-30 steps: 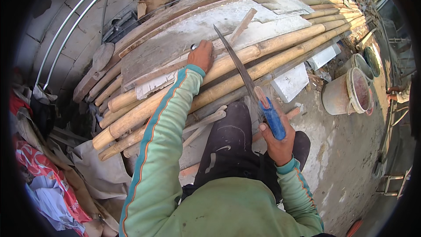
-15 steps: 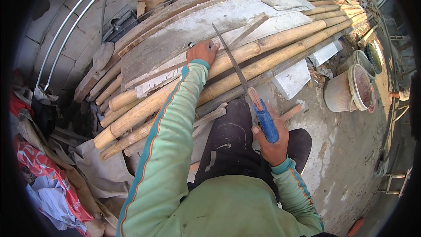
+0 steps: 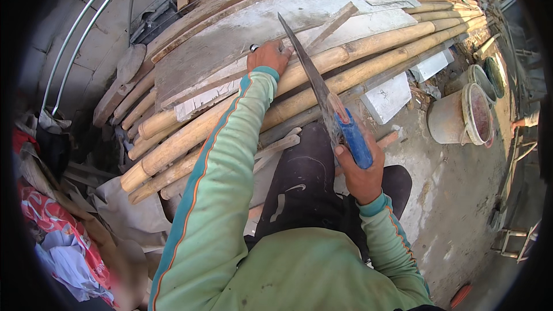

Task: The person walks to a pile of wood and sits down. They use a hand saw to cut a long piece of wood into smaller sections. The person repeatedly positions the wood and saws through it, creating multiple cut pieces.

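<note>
My right hand [image 3: 366, 173] is wrapped round the blue handle of a handsaw [image 3: 311, 75]. The saw's long, tapering blade slants up and to the left, crossing over the bamboo poles [image 3: 230, 120], its tip beyond my left hand. My left hand [image 3: 269, 57], with a dark ring on one finger, is closed over a thin wooden strip [image 3: 207, 88] lying along the upper bamboo pole. The blade passes close to the right of those fingers, whose tips are partly hidden. Whether its teeth touch the strip cannot be told.
Grey-white boards [image 3: 213, 46] lie behind the bamboo. A short wooden piece [image 3: 334, 25] rests across them. At right stand a dirty bucket [image 3: 452, 116] and white blocks [image 3: 389, 98] on the concrete floor. Cloth and a red-and-white bag [image 3: 60, 219] lie at lower left.
My right hand and the saw handle have moved up and slightly right, away from my body. The blade now shows more of its flat side. My left hand keeps its hold.
</note>
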`<state>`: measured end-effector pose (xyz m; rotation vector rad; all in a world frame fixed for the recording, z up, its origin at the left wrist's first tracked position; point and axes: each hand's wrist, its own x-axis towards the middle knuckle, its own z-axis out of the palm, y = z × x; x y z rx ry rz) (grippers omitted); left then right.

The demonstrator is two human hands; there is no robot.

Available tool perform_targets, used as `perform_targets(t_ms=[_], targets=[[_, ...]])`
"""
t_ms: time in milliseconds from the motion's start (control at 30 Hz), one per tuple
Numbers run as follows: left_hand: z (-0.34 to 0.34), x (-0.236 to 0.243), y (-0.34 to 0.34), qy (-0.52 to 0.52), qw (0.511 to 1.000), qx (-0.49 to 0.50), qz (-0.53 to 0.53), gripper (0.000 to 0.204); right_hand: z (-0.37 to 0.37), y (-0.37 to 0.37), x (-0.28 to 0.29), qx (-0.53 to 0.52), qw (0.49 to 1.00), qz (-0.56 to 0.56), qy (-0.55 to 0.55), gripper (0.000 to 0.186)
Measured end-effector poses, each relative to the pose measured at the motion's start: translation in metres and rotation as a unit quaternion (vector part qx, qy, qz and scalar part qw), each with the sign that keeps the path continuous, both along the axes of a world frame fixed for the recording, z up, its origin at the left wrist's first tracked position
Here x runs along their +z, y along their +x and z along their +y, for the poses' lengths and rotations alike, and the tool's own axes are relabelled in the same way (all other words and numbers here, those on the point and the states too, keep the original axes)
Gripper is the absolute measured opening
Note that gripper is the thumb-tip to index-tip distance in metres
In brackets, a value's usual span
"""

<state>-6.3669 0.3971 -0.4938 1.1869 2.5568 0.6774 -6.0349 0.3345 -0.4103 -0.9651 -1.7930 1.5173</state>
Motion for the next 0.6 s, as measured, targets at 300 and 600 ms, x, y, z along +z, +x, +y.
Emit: perform_targets(t_ms=[300, 600], targets=[[0.017, -0.017, 0.018, 0.042, 0.997, -0.015, 0.055, 0.041, 0.03, -0.027, -0.021, -0.017, 0.998, 0.053, 0.028, 0.058], [0.012, -0.02, 0.001, 0.08, 0.994, 0.011, 0.072, 0.037, -0.012, 0.031, 0.005, 0.01, 0.998, 0.035, 0.053, 0.07]])
